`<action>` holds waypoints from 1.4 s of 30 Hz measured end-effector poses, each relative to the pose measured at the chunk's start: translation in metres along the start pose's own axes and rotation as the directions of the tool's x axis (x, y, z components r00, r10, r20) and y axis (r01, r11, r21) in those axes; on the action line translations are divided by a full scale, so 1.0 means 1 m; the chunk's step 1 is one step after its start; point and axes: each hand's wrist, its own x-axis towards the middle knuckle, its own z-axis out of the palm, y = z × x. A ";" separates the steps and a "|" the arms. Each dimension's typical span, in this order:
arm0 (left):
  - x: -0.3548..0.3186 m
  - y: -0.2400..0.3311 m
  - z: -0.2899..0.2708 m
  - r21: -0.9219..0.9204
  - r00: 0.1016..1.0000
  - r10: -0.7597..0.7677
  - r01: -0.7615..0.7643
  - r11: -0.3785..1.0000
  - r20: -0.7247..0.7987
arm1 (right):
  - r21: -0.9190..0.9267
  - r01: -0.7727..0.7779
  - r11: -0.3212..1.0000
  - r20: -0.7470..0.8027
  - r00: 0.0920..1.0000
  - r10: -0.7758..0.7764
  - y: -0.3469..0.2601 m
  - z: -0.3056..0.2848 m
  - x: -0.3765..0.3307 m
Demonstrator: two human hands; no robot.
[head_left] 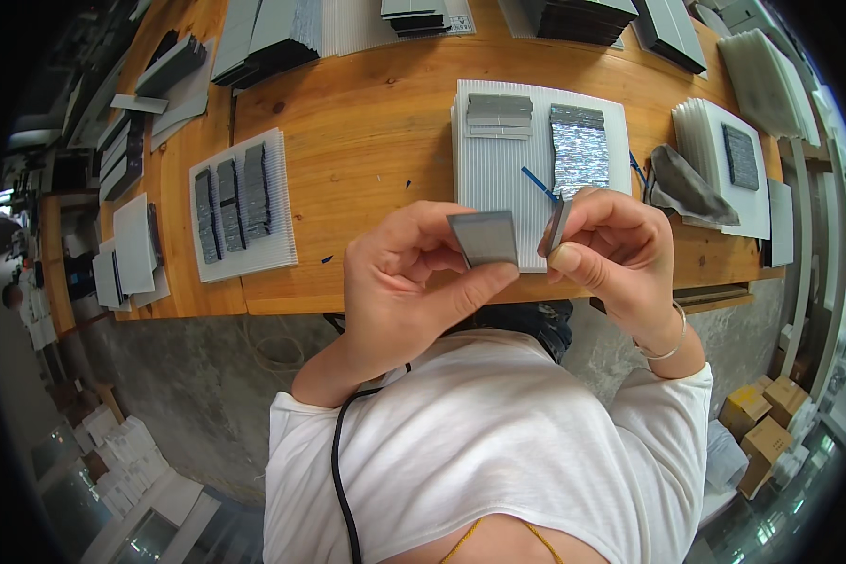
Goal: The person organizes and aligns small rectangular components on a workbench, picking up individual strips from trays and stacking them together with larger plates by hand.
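Between the thumb and fingers of my left hand (404, 277) is a small grey rectangular plate (486, 241), its flat face turned up. My right hand (620, 254) pinches a thin grey piece (558, 226), seen nearly edge-on, a short way right of the plate and apart from it. Both hands are over the near edge of a stack of white corrugated sheets (468, 179). On that stack lie some flat grey pieces (498, 116) and a row of shiny dark pieces (580, 141). A blue stick-like thing (538, 182) shows beside my right hand, partly hidden.
The wooden table (348, 122) carries a white corrugated board (277, 207) with rows of dark pieces at left. A dark grey cloth (688, 188) lies at right, by more white sheets (700, 122). Grey stacks (268, 38) line the far side. Cardboard boxes (763, 446) stand lower right.
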 end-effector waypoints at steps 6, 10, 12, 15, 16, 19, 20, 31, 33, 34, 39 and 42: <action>0.014 0.001 -0.043 0.386 0.997 -0.041 0.061 0.921 -0.061 | 0.063 -0.060 0.996 0.008 0.998 0.060 -0.004 -0.003 -0.014; 0.018 0.012 -0.069 0.623 0.944 -0.287 0.324 0.712 -0.163 | -0.034 0.055 0.998 0.050 0.997 -0.053 -0.002 -0.009 -0.022; 0.019 0.005 -0.079 0.658 0.945 -0.286 0.316 0.684 -0.157 | -0.046 0.055 0.997 0.075 0.996 -0.051 -0.002 -0.008 -0.024; 0.022 0.004 -0.080 0.810 0.947 -0.285 0.280 0.516 -0.147 | 0.049 0.017 0.999 0.075 0.997 -0.021 0.001 -0.001 -0.027; 0.024 0.005 -0.079 0.835 0.938 -0.302 0.302 0.460 -0.173 | 0.131 -0.042 0.990 0.075 0.997 0.032 0.002 0.002 -0.028; 0.023 0.004 -0.085 0.952 0.974 -0.212 0.140 0.274 -0.082 | 0.242 -0.120 0.963 0.085 0.991 0.102 0.009 0.006 -0.029; 0.021 0.003 -0.086 0.992 0.991 -0.123 -0.035 0.118 0.049 | 0.301 -0.175 0.937 0.100 0.983 0.151 0.010 0.007 -0.030; 0.000 0.032 -0.027 0.587 0.995 0.003 -0.060 0.808 0.098 | 0.442 -0.192 0.876 0.056 0.981 0.187 0.017 0.015 -0.028; -0.002 0.027 -0.005 0.407 0.966 0.006 -0.114 0.906 0.257 | 0.436 -0.163 0.885 0.052 0.986 0.156 0.020 0.015 -0.029; -0.003 0.024 0.002 0.346 0.951 -0.007 -0.105 0.932 0.308 | 0.432 -0.130 0.893 0.044 0.991 0.123 0.021 0.015 -0.029; -0.003 0.008 0.020 0.222 0.954 -0.134 0.075 0.972 0.267 | 0.300 -0.001 0.954 -0.041 0.999 0.014 0.023 0.009 -0.039; -0.004 0.002 0.027 0.051 0.965 -0.096 0.086 0.995 0.244 | -0.018 0.121 0.993 -0.072 0.990 -0.122 0.011 0.002 -0.044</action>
